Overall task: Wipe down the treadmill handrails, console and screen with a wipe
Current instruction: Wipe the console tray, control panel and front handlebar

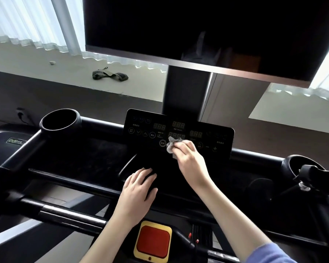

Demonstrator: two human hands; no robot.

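Observation:
My right hand (188, 158) holds a crumpled grey wipe (171, 146) against the lower middle of the black treadmill console (150, 130), which has dim digit displays and round buttons. My left hand (139, 186) rests flat, fingers apart, on the black ledge below the console. Above hangs the large dark screen (179, 25) on a thick post. A black handrail (68, 213) with a shiny metal sleeve crosses at lower left, and another runs along the right side.
Black cup holders sit at the left (59, 120) and right (300, 166) ends of the console bar. A red stop button on a yellow plate (153, 242) lies near me. Beyond, a pale floor holds a grey strap (109, 74), with white curtains (27, 19) behind.

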